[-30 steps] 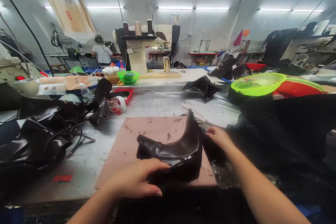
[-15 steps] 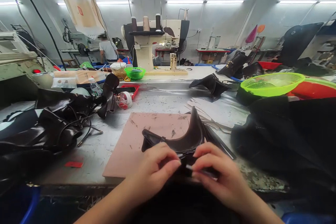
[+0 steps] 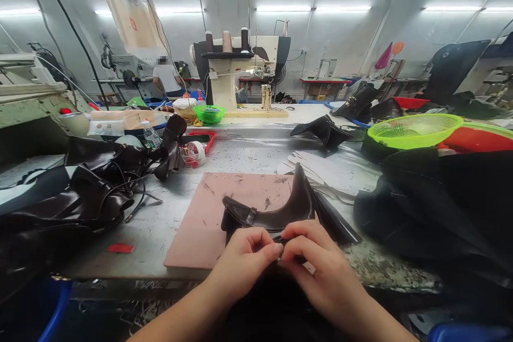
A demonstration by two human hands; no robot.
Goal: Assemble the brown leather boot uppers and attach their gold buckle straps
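Observation:
A dark brown leather boot upper (image 3: pixel 280 217) lies on its side on the pinkish board (image 3: pixel 196 208), with a narrow band (image 3: pixel 251 216) across it. At its near edge my left hand (image 3: pixel 250 256) is closed, thumb pressed against the forefinger. My right hand (image 3: pixel 316 259) is pinched close beside it, the fingertips of both hands almost meeting. A little dark material shows between the fingertips, and what exactly they grip is hidden. To the right of the upper, another dark leather piece (image 3: pixel 334 222) lies partly under it.
Dark leather uppers (image 3: pixel 96 187) are heaped on the left. White sheets (image 3: pixel 332 171), a yellow-green basket (image 3: pixel 414 131) and black material (image 3: pixel 433 214) lie to the right. A sewing machine (image 3: pixel 224 83) stands ahead; a person (image 3: pixel 166 77) sits far behind it.
My right hand has moved left, so its fingertips now come together with those of my left hand. The view has shifted slightly, and more of the upper's band shows.

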